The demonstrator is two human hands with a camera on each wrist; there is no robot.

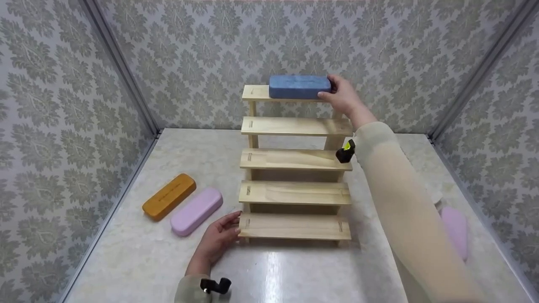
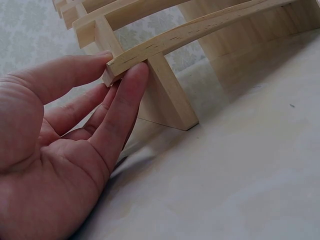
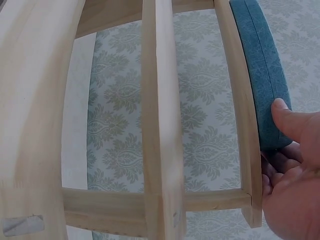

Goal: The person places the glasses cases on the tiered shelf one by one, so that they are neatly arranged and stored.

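A blue glasses case (image 1: 300, 86) lies lengthwise on the top step of a wooden step-shaped rack (image 1: 294, 193). My right hand (image 1: 346, 99) grips the right end of this case, thumb on its front side. In the right wrist view the thumb presses on the case (image 3: 265, 75), while the other fingers are partly hidden behind it. My left hand (image 1: 217, 240) is at the left end of the rack's lowest step. The left wrist view shows its thumb and fingers pinching the end of that board (image 2: 145, 50).
Left of the rack, an orange glasses case (image 1: 169, 196) and a pink glasses case (image 1: 197, 211) lie side by side on the table (image 1: 139, 261). Another pink case (image 1: 455, 231) is at the right, partly behind my right sleeve. Patterned walls (image 1: 202, 50) enclose the table.
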